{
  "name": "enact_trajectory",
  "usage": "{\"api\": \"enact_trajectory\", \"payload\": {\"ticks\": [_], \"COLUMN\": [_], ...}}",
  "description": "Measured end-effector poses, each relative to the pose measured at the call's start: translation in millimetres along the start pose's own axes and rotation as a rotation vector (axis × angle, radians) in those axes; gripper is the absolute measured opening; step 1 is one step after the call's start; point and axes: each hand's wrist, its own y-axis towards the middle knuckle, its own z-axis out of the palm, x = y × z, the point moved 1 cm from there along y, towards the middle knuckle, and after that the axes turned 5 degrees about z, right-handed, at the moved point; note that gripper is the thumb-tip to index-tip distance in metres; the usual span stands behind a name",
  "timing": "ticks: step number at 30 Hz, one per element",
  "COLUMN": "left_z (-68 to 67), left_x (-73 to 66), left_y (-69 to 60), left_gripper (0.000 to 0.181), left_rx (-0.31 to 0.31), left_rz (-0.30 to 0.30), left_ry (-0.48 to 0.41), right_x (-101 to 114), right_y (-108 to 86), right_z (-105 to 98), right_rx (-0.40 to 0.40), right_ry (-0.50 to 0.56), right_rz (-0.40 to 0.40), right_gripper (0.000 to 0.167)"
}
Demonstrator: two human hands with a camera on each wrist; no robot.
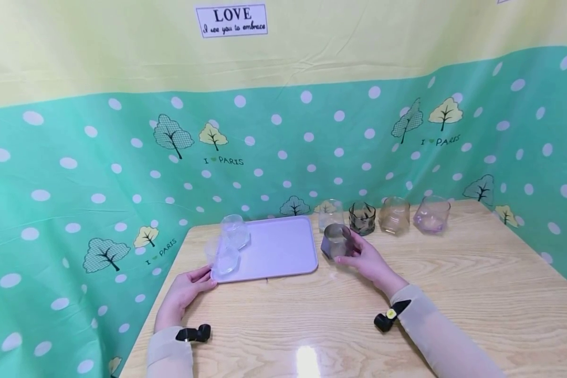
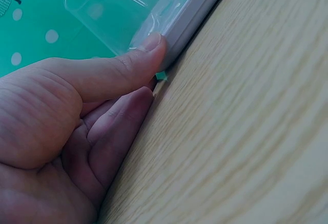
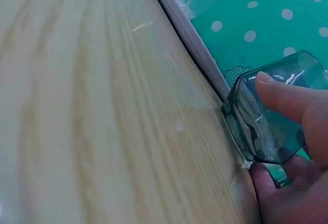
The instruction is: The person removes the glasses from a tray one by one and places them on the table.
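Observation:
A pale purple tray lies on the table with two clear glasses, one behind the other, at its left end. My left hand holds the tray's front left corner; the thumb lies on the rim beside a clear glass in the left wrist view. Just right of the tray, my right hand grips a dark grey glass between thumb and fingers. The right wrist view shows this grey glass close to the tray's edge, its base near the tabletop.
Behind the grey glass a clear glass stands near the back edge. To its right are a dark patterned glass, an amber glass and a pinkish glass. A green dotted curtain hangs behind the wooden table.

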Motion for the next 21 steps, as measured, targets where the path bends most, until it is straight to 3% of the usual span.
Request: {"api": "enact_trajectory", "payload": {"ticks": [21], "left_z": [0.0], "left_x": [-0.6], "left_y": [-1.5], "left_gripper": [0.076], "left_rx": [0.003], "left_rz": [-0.009], "left_ry": [-0.045], "right_x": [8.1], "right_y": [-5.0], "right_z": [0.9], "right_rx": [-0.022], "right_ry": [0.042], "right_rz": [-0.013], "right_gripper": [0.104]}}
